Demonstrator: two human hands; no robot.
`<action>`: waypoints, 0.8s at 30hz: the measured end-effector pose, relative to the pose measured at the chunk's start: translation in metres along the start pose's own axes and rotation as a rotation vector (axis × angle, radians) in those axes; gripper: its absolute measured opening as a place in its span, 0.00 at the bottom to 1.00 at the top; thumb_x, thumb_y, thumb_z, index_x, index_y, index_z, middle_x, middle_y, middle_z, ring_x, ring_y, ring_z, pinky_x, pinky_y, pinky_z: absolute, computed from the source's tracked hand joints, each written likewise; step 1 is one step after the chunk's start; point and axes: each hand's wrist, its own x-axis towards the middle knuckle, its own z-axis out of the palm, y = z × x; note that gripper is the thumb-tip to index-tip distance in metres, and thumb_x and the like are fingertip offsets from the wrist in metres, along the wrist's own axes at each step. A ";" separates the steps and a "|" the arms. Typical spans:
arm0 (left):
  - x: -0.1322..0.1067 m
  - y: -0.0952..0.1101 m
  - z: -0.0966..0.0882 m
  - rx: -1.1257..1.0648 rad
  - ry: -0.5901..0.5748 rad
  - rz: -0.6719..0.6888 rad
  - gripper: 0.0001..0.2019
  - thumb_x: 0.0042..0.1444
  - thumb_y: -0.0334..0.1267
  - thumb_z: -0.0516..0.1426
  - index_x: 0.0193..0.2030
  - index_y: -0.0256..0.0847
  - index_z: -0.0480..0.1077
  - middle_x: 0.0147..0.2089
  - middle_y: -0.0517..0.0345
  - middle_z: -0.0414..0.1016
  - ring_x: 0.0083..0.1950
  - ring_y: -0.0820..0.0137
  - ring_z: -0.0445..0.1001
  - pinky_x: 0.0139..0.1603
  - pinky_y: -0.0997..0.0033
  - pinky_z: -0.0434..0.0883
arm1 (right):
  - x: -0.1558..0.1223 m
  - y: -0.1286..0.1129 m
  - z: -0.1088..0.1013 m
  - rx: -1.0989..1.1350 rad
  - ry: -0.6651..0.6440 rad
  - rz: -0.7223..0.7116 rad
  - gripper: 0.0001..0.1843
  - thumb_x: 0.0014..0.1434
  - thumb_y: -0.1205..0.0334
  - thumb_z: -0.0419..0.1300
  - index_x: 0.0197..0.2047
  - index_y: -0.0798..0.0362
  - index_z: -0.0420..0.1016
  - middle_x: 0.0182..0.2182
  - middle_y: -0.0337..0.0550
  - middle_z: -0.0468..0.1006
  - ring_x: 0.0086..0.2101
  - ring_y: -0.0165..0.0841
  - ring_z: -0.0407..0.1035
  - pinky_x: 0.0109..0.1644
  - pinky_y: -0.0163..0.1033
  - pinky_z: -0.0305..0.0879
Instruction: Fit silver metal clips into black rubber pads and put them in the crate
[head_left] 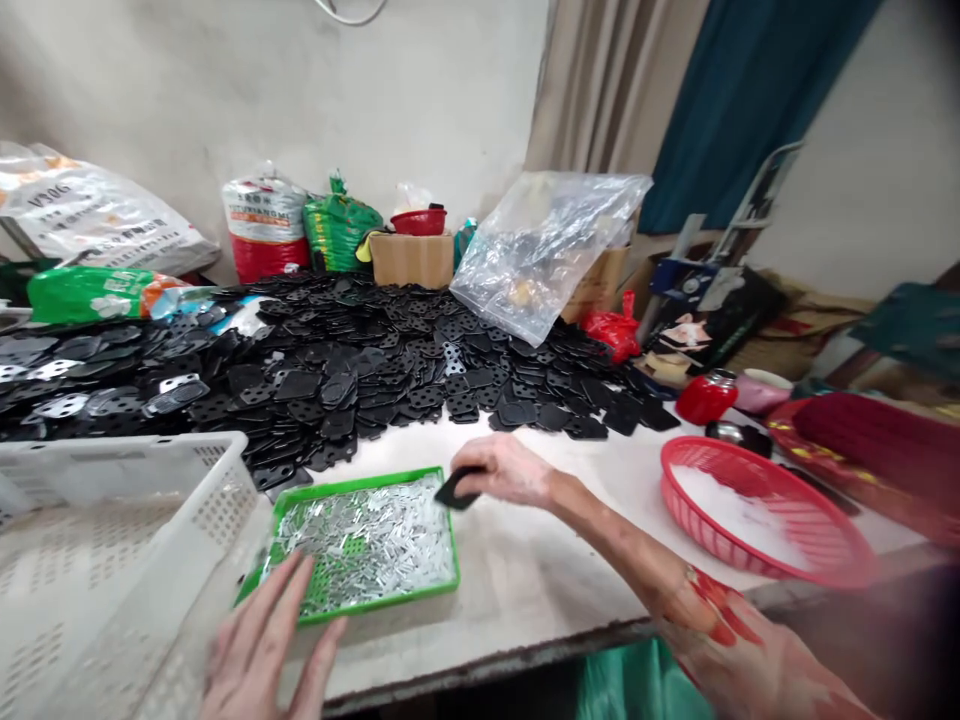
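My right hand [504, 472] pinches a black perforated plate [456, 488] at the top right corner of a green mesh tray [360, 600]. The tray holds many small silver metal strips [367, 540], lying loosely across it. My left hand [262, 640] is at the tray's lower edge, fingers spread and holding nothing. A wide heap of black perforated plates [337, 370] covers the back of the white table [525, 570], with a few silver-faced plates among them.
A white perforated plastic crate [112, 560] stands at the left, against the tray. A red woven basket [757, 510] with white material sits on the table at the right. Beyond the heap are sacks, a cardboard box [411, 258] and a clear plastic bag [544, 250].
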 end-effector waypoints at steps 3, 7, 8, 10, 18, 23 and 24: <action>0.023 0.034 0.026 -0.178 -0.216 0.082 0.25 0.50 0.47 0.63 0.57 0.54 0.73 0.58 0.53 0.76 0.60 0.46 0.69 0.65 0.49 0.57 | -0.005 -0.035 0.004 0.112 -0.024 -0.257 0.05 0.59 0.62 0.65 0.39 0.51 0.80 0.35 0.38 0.80 0.36 0.30 0.73 0.40 0.29 0.65; 0.042 0.061 0.058 -0.305 -0.234 -0.126 0.23 0.47 0.49 0.64 0.51 0.51 0.77 0.53 0.52 0.79 0.57 0.45 0.70 0.60 0.50 0.62 | -0.003 -0.049 0.014 0.375 -0.005 -0.315 0.12 0.62 0.57 0.63 0.47 0.53 0.79 0.39 0.39 0.81 0.39 0.29 0.75 0.44 0.28 0.67; 0.045 0.062 0.063 -0.335 -0.253 -0.205 0.22 0.47 0.50 0.64 0.51 0.50 0.78 0.52 0.52 0.79 0.56 0.46 0.72 0.58 0.51 0.65 | -0.002 -0.042 0.013 0.421 0.001 -0.293 0.15 0.64 0.56 0.60 0.50 0.53 0.77 0.41 0.40 0.81 0.41 0.29 0.75 0.46 0.28 0.68; 0.048 0.061 0.066 -0.425 -0.287 -0.383 0.23 0.47 0.51 0.64 0.50 0.48 0.77 0.49 0.53 0.81 0.50 0.49 0.76 0.48 0.56 0.71 | 0.002 -0.016 0.008 0.327 0.060 -0.130 0.18 0.68 0.54 0.53 0.56 0.52 0.74 0.45 0.40 0.80 0.43 0.29 0.74 0.47 0.29 0.68; 0.056 0.067 0.055 -1.181 -0.150 -0.905 0.22 0.44 0.37 0.68 0.49 0.41 0.76 0.52 0.49 0.77 0.44 0.59 0.76 0.26 0.68 0.75 | 0.007 0.125 -0.016 -0.235 0.158 0.509 0.15 0.64 0.61 0.60 0.53 0.57 0.72 0.52 0.51 0.73 0.50 0.41 0.69 0.52 0.50 0.68; 0.053 0.070 0.057 -1.193 -0.072 -0.897 0.15 0.46 0.37 0.68 0.42 0.39 0.77 0.51 0.48 0.77 0.45 0.58 0.76 0.30 0.62 0.78 | -0.002 0.125 -0.016 -0.215 0.208 0.533 0.11 0.66 0.58 0.58 0.49 0.54 0.72 0.45 0.45 0.75 0.43 0.35 0.72 0.47 0.44 0.71; 0.053 0.070 0.057 -1.193 -0.069 -0.879 0.15 0.47 0.38 0.67 0.42 0.39 0.77 0.50 0.48 0.77 0.44 0.59 0.76 0.29 0.62 0.78 | -0.004 0.117 -0.018 -0.192 0.234 0.520 0.10 0.66 0.60 0.58 0.49 0.54 0.72 0.43 0.45 0.75 0.41 0.35 0.72 0.46 0.43 0.70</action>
